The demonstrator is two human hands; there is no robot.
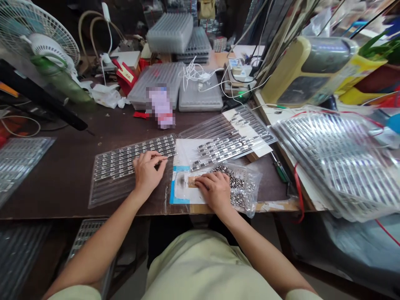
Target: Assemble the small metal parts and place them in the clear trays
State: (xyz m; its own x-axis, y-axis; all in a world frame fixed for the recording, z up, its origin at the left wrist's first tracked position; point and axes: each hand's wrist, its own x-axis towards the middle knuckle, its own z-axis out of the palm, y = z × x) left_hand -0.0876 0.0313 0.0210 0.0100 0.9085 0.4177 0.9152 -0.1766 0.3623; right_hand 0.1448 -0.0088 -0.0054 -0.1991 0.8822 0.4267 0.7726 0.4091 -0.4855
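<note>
My left hand (146, 171) rests on a clear ribbed plastic tray (109, 183) holding rows of small metal parts; its fingertips are pinched together at the tray's right edge, and what they pinch is too small to name. My right hand (214, 189) lies curled, palm down, on a white sheet (184, 152), fingers bent over a small tan block (191, 181). It touches a clear plastic bag (250, 196) of loose small metal parts. A second clear tray (231, 133) with a few filled rows lies just beyond the bag.
A stack of clear trays (340, 162) fills the right side. More trays (18, 160) lie at the left edge. A white fan (40, 41) stands at the back left. Grey lidded boxes (200, 98), white cables and a yellow device (312, 71) crowd the back. A green-handled screwdriver (281, 170) lies right of the bag.
</note>
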